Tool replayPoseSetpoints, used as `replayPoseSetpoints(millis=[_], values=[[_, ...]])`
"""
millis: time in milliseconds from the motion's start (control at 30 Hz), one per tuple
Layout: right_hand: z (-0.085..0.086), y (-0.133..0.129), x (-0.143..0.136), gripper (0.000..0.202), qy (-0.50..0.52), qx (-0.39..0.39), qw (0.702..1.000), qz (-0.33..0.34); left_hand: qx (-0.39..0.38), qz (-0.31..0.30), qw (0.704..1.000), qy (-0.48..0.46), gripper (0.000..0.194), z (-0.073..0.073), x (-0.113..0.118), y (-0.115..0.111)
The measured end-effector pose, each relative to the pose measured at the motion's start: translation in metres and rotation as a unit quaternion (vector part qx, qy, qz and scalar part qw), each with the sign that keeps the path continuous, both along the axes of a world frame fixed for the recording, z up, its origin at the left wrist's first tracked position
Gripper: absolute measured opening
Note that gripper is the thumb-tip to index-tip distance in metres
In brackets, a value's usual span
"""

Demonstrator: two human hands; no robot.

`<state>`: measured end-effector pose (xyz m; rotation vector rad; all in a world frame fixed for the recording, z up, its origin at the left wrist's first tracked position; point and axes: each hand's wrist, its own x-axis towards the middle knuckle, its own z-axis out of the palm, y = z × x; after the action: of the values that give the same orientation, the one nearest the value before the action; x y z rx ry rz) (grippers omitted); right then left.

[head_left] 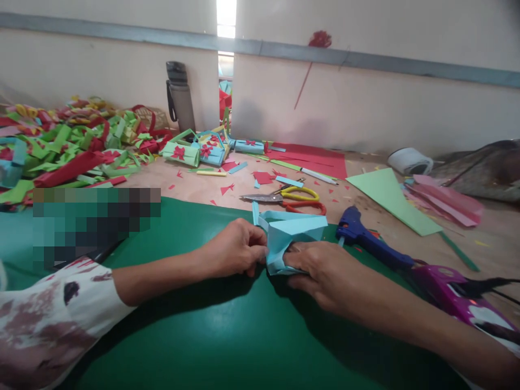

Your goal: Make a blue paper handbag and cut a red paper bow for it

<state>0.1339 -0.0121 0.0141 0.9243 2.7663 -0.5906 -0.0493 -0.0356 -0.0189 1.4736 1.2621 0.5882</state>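
The green mat (pixel 227 336) lies beneath both hands; its smooth surface may let the work slide if the fingers push unevenly. The paper pile (pixel 77 141) sits beyond and to the left of the left fingers. The glue gun (pixel 376 244) lies just outboard of the right fingers. If it is hot, an outward sweep of that hand risks a burn or a smear of glue. The light-blue paper form (pixel 296 230) stands on the mat between the two hands. The right hand (pixel 320 265) has its fingers inside the opening and its thumb below, clamped on the lower wall; excess pressure could crease or split it. The left hand (pixel 239 249) has thumb and forefinger close together at the left edge; whether paper is pinched between them cannot be told. Uneven pull there could skew the fold. The scissors (pixel 264 199) lie just beyond the form, where a forward reach could catch the blades.
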Motion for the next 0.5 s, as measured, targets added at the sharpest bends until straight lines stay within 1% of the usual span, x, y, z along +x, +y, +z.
replayPoseSetpoints(millis=[100,200,333,500], values=[[0.000,0.001,-0.002,0.012,-0.003,-0.009,1.000,0.007,0.020,-0.005,1.000,0.009,0.014,-0.003,-0.001,0.000],[-0.003,0.001,-0.003,0.017,-0.010,-0.001,1.000,0.018,0.045,-0.008,0.999,0.015,0.014,-0.005,-0.002,0.000],[-0.011,0.000,-0.001,0.016,0.007,0.008,0.999,0.035,0.059,-0.011,0.998,0.028,0.014,-0.005,-0.002,-0.001],[-0.022,-0.001,0.002,0.016,0.021,0.030,0.998,0.044,0.054,-0.005,0.998,0.042,0.013,-0.003,-0.002,-0.002]])
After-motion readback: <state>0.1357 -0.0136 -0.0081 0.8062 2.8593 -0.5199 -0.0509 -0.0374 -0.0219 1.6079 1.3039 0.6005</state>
